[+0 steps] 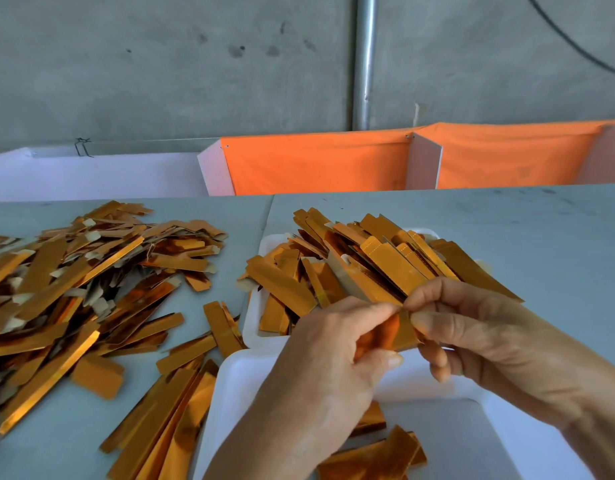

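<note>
We are holding gold strip [399, 329]: thin card, mirror-glossy foil face. Loose strips [74, 278] showing matt beige paper backs. White tray [236, 382] looking matt, foam-like. Table [507, 230] looking smooth, matt grey. Orange cloth [316, 164] hanging dull. Pipe [365, 64] gleaming, metal. Wall [160, 64] showing rough concrete.

The long gold-orange foil strip [405, 329] is hanging in the air over a white tray [236, 375], its near end being pinched by the left hand [337, 344] and the right hand [472, 327].
</note>
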The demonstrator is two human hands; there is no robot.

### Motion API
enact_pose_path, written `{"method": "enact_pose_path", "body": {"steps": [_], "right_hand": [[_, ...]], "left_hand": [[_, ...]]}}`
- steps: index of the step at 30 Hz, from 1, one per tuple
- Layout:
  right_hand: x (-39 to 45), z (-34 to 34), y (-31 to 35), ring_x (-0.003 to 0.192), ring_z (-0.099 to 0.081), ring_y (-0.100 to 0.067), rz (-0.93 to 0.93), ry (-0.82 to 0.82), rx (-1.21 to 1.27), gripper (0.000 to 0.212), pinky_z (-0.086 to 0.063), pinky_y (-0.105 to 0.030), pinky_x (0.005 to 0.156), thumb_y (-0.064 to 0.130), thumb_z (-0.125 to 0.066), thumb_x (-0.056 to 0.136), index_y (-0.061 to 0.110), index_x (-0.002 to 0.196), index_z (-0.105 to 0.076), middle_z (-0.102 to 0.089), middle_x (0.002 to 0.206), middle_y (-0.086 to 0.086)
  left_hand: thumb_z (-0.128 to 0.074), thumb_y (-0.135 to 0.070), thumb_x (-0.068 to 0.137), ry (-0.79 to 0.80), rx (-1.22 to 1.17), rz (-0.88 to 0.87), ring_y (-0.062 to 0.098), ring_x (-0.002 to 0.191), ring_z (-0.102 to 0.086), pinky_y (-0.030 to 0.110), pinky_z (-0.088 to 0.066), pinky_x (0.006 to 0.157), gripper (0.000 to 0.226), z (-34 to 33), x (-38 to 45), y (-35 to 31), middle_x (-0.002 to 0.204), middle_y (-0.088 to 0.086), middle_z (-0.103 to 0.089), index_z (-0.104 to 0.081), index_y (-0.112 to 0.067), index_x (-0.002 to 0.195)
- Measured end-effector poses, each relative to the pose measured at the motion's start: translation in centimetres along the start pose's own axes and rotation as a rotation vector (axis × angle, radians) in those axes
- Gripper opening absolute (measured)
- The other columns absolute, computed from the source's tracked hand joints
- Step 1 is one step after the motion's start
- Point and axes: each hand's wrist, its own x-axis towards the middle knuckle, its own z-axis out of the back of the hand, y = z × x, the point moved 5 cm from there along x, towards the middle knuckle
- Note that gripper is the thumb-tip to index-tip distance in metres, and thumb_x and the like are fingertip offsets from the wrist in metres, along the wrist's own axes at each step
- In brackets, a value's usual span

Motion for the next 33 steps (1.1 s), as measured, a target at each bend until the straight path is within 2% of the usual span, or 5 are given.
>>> {"method": "enact_pose_path", "body": {"steps": [15, 19, 25, 30, 33], "right_hand": [[-0.10, -0.17, 0.48, 0.047, -0.054, -0.021, 0.048, -0.107, -0.176, 0.022, -0.049, -0.022, 0.048, 0.016, -0.066, 0.064, 0.005, 0.084, -0.063, -0.057, 0.058, -0.015], [-0.09, -0.20, 0.52, 0.046, -0.054, -0.019, 0.068, -0.125, -0.204, 0.007, -0.048, -0.020, 0.048, 0.002, -0.062, 0.080, 0.004, 0.087, -0.061, -0.057, 0.056, -0.013], [0.16, -0.23, 0.30, 0.049, -0.057, -0.017, 0.130, -0.140, -0.317, 0.010, -0.049, -0.019, 0.051, -0.004, -0.061, 0.085, 0.006, 0.086, -0.061, -0.059, 0.055, -0.007], [-0.01, -0.19, 0.38, 0.053, -0.056, -0.018, 0.108, -0.014, -0.101, 0.009, -0.050, -0.024, 0.051, 0.014, -0.069, 0.075, 0.009, 0.081, -0.069, -0.056, 0.063, -0.010], [0.13, 0.04, -0.10, 0.053, -0.055, -0.016, 0.072, 0.051, 0.027, 0.028, -0.050, -0.024, 0.049, 0.026, -0.085, 0.066, 0.010, 0.084, -0.070, -0.055, 0.063, -0.006]], "left_hand": [[-0.063, -0.035, 0.087, 0.026, 0.010, 0.030, -0.013, 0.104, -0.044, -0.005, -0.035, 0.078, 0.048, 0.03, -0.11, 0.79, 0.111, -0.034, -0.051, -0.048, -0.043, 0.132], [-0.063, -0.034, 0.087, 0.035, 0.007, 0.026, -0.016, 0.109, -0.043, -0.003, -0.035, 0.084, 0.048, 0.08, -0.10, 0.85, 0.119, -0.034, -0.051, -0.048, -0.043, 0.132], [-0.063, -0.032, 0.088, 0.033, 0.053, -0.010, -0.010, 0.110, -0.045, 0.005, -0.037, 0.090, 0.049, 0.10, -0.12, 0.41, 0.119, -0.029, -0.052, -0.048, -0.039, 0.134], [-0.061, -0.029, 0.089, 0.044, 0.029, -0.019, -0.010, 0.111, -0.045, 0.003, -0.034, 0.090, 0.050, 0.11, 0.02, 0.27, 0.120, -0.028, -0.052, -0.046, -0.037, 0.136], [-0.061, -0.030, 0.089, 0.053, -0.009, -0.009, -0.011, 0.111, -0.045, 0.002, -0.034, 0.091, 0.050, 0.08, -0.01, 0.28, 0.120, -0.029, -0.052, -0.047, -0.037, 0.136]]}}
